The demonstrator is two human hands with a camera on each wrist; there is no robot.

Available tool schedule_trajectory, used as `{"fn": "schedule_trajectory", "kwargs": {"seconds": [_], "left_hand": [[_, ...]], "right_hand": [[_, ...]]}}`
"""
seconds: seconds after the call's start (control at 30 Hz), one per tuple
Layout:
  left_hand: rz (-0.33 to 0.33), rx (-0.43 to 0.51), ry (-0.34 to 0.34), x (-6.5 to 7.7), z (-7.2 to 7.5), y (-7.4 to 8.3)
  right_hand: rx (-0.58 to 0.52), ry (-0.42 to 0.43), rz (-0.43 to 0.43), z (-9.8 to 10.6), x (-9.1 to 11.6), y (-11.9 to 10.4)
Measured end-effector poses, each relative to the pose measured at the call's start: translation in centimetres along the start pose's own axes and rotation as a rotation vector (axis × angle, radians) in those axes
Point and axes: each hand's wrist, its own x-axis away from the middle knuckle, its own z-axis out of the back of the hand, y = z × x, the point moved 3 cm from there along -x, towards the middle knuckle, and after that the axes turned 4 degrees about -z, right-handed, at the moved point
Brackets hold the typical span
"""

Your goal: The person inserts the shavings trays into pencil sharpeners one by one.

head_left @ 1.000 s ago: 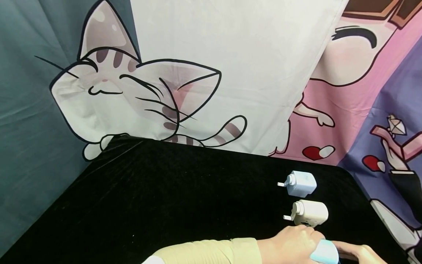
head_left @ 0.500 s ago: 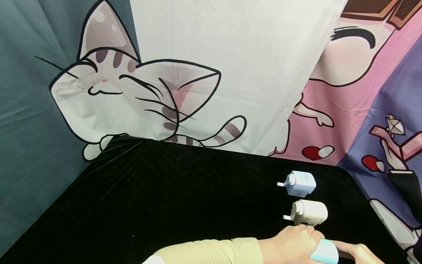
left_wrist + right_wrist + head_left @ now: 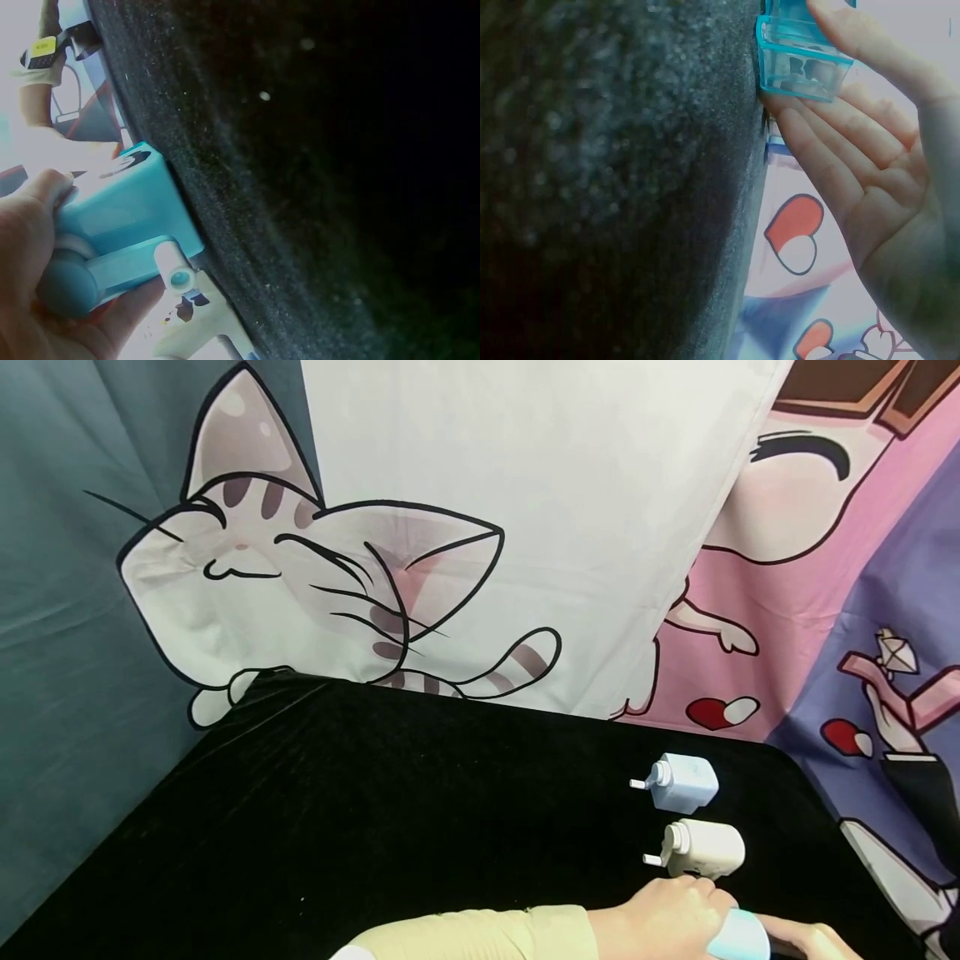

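My left hand [image 3: 667, 917] grips a blue hand-crank pencil sharpener [image 3: 738, 935] at the frame's bottom edge. In the left wrist view the thumb and fingers wrap its crank end, with the crank arm [image 3: 127, 266] and white knob [image 3: 176, 268] exposed. The right hand [image 3: 813, 937] is at the opposite end. In the right wrist view, its thumb and nearly straight fingers hold that end from two sides, around a clear, blue-rimmed shavings drawer [image 3: 802, 71]. Whether the drawer is pulled out from the body I cannot tell.
A cream crank sharpener [image 3: 705, 847] stands just beyond the left hand, with a pale blue one [image 3: 686, 782] behind it. Black cloth [image 3: 375, 810] covers the table. A printed curtain [image 3: 562, 527] hangs along the back and sides.
The right hand has edged slightly left. The left hand keeps its hold on the blue pencil sharpener, and the head view has tilted up a little.
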Motion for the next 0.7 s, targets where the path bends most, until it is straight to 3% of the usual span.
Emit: {"fn": "schedule_trajectory", "kwargs": {"seconds": [0.1,0.3,0.53,0.7], "left_hand": [[-0.003,-0.005,0.016,0.05,-0.04,0.02],[-0.002,-0.005,0.03,0.11,-0.03,0.0],[0.005,-0.013,0.025,0.12,-0.09,0.02],[0.016,0.005,0.005,0.11,-0.02,0.05]], "right_hand": [[0.003,0.021,0.009,-0.09,0.07,0.07],[0.007,0.007,-0.054,0.05,0.34,0.14],[0.061,0.063,-0.058,-0.2,0.58,-0.06],[-0.007,0.014,-0.067,-0.04,0.94,0.24]]}}
